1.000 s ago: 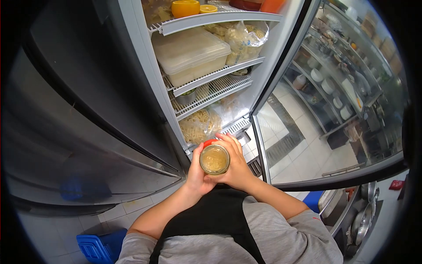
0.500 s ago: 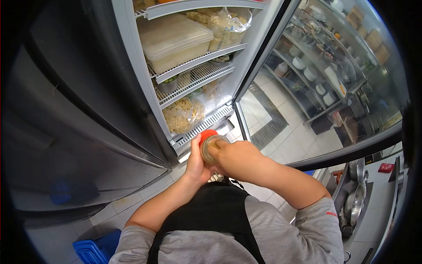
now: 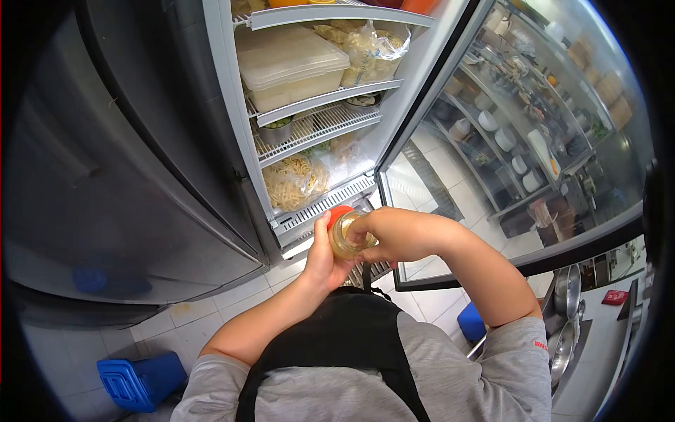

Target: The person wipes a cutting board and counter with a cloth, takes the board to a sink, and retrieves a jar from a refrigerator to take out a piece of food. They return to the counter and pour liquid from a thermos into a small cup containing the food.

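My left hand (image 3: 325,259) is closed around a glass jar (image 3: 342,247) with pale yellowish contents, its open mouth tilted up toward me. A red lid (image 3: 340,213) is tucked at the jar's far side, by the left fingers. My right hand (image 3: 389,233) is curled over the rim from the right. At least one of its fingers dips into the jar's mouth, while others bend outside near the glass. The inner fingertip is hidden, so anything it holds cannot be seen. Both hands are before my black apron (image 3: 330,334).
An upright fridge stands open ahead, its glass door (image 3: 506,162) swung right. On its shelves are a lidded plastic box (image 3: 292,63), a bag of noodles (image 3: 295,181) and a metal container (image 3: 276,131). A dark steel cabinet (image 3: 126,176) is at left; a blue bin (image 3: 144,380) is on the floor.
My right hand has drawn back slightly, its wrist raised, so more of the jar's mouth shows. The jar has moved a little right. The view has shifted slightly, bringing the blue bin further in.
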A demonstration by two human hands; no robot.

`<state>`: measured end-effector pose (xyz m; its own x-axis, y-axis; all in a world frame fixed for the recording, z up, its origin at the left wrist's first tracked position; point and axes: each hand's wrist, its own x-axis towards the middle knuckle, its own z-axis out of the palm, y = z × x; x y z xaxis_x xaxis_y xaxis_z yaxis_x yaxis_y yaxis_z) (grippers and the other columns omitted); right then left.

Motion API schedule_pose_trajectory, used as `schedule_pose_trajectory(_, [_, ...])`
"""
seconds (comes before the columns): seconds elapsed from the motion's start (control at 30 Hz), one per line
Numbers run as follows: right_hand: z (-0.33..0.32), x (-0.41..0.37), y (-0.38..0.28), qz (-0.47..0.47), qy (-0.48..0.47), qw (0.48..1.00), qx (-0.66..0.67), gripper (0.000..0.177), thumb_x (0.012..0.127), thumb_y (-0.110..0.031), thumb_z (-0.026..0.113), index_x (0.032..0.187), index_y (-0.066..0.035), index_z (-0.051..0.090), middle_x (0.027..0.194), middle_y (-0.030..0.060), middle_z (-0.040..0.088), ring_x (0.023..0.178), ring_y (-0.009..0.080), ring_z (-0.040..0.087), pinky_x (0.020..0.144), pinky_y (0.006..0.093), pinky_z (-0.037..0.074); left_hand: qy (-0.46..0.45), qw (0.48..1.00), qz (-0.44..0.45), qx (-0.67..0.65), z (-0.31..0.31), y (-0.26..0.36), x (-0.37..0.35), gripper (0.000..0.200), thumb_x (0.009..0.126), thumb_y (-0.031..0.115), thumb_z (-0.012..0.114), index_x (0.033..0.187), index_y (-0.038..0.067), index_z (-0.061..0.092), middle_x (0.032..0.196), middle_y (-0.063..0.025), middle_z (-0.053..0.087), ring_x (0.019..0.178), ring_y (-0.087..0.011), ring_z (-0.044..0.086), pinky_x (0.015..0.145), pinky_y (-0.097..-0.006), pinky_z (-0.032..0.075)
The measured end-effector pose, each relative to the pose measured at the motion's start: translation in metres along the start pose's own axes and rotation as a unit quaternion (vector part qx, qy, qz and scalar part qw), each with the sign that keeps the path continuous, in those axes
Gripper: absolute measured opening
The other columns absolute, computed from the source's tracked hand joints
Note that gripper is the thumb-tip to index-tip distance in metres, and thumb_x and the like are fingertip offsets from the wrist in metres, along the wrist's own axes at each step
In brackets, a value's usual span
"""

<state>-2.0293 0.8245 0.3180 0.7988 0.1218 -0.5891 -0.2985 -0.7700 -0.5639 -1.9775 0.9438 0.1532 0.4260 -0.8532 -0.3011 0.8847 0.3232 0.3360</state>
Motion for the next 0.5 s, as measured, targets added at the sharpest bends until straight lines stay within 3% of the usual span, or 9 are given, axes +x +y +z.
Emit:
schedule_pose_trajectory(0.07, [0.006, 0.001, 0.012, -0.011, 0.007, 1.000, 0.006, 0.027, 0.082, -0.013, 0.069, 0.104, 0.001, 0.060, 0.086, 0.0203, 0.066, 0.078, 0.0353, 0.066, 0.071, 0.0414, 0.052, 0.012, 1.000, 0.011, -0.004, 0.006, -0.004, 0.000, 0.055, 0.099, 0.054, 0.028, 0.116, 0.010, 0.056, 0.113, -0.0085, 0.062, 0.105, -0.0257, 0.060, 0.093, -0.0458, 0.049])
schedule_pose_trajectory(0.13, [0.021, 0.008, 0.033, -0.197, 0.157, 0.948, -0.193, 0.028, 0.083, -0.016, 0.068, 0.103, 0.001, 0.059, 0.085, 0.0205, 0.066, 0.076, 0.0362, 0.066, 0.069, 0.0426, 0.053, 0.040, 0.999, 0.031, 0.000, 0.014, -0.006, -0.001, 0.051, 0.098, 0.054, 0.032, 0.115, 0.011, 0.054, 0.106, -0.0079, 0.063, 0.100, -0.0228, 0.060, 0.086, -0.0440, 0.050])
schedule_pose_trajectory(0.17, [0.023, 0.008, 0.029, -0.199, 0.156, 0.948, -0.194, 0.028, 0.083, -0.016, 0.068, 0.103, 0.001, 0.059, 0.085, 0.0205, 0.066, 0.076, 0.0362, 0.066, 0.069, 0.0426, 0.053, 0.041, 0.999, 0.034, -0.001, 0.013, -0.008, 0.000, 0.051, 0.098, 0.054, 0.032, 0.115, 0.011, 0.054, 0.106, -0.0079, 0.063, 0.100, -0.0228, 0.060, 0.086, -0.0440, 0.050])
schedule_pose_trajectory(0.23, [0.024, 0.008, 0.017, -0.016, 0.046, 0.958, -0.283, 0.029, 0.084, -0.019, 0.067, 0.102, 0.001, 0.058, 0.086, 0.0208, 0.067, 0.080, 0.0379, 0.066, 0.071, 0.0441, 0.053, 0.026, 0.999, 0.038, 0.005, 0.009, -0.012, 0.005, 0.050, 0.098, 0.053, 0.033, 0.115, 0.011, 0.054, 0.109, -0.0089, 0.063, 0.103, -0.0241, 0.060, 0.088, -0.0443, 0.049])
schedule_pose_trajectory(0.37, [0.005, 0.008, 0.022, -0.040, -0.028, 0.970, -0.239, 0.030, 0.085, -0.021, 0.066, 0.104, 0.001, 0.058, 0.085, 0.0186, 0.067, 0.073, 0.0328, 0.067, 0.067, 0.0410, 0.054, 0.045, 0.998, 0.049, 0.000, 0.011, -0.018, 0.008, 0.049, 0.099, 0.052, 0.033, 0.116, 0.011, 0.054, 0.109, -0.0092, 0.063, 0.103, -0.0242, 0.060, 0.088, -0.0444, 0.049])
schedule_pose_trajectory(0.43, [-0.009, -0.005, 0.008, 0.019, -0.067, 0.991, -0.113, 0.030, 0.085, -0.019, 0.066, 0.107, 0.000, 0.059, 0.082, 0.0152, 0.066, 0.064, 0.0239, 0.066, 0.060, 0.0363, 0.053, 0.016, 0.999, 0.035, 0.004, 0.009, -0.020, 0.009, 0.052, 0.098, 0.054, 0.033, 0.118, 0.011, 0.055, 0.114, -0.0076, 0.062, 0.107, -0.0226, 0.059, 0.093, -0.0442, 0.048])
schedule_pose_trajectory(0.5, [-0.012, -0.009, 0.014, 0.001, -0.043, 0.996, -0.076, 0.030, 0.085, -0.018, 0.067, 0.109, -0.001, 0.059, 0.081, 0.0139, 0.066, 0.061, 0.0203, 0.065, 0.058, 0.0339, 0.052, 0.014, 0.999, 0.033, 0.003, 0.006, -0.021, 0.011, 0.053, 0.098, 0.054, 0.031, 0.118, 0.011, 0.055, 0.115, -0.0073, 0.061, 0.108, -0.0229, 0.058, 0.094, -0.0441, 0.048])
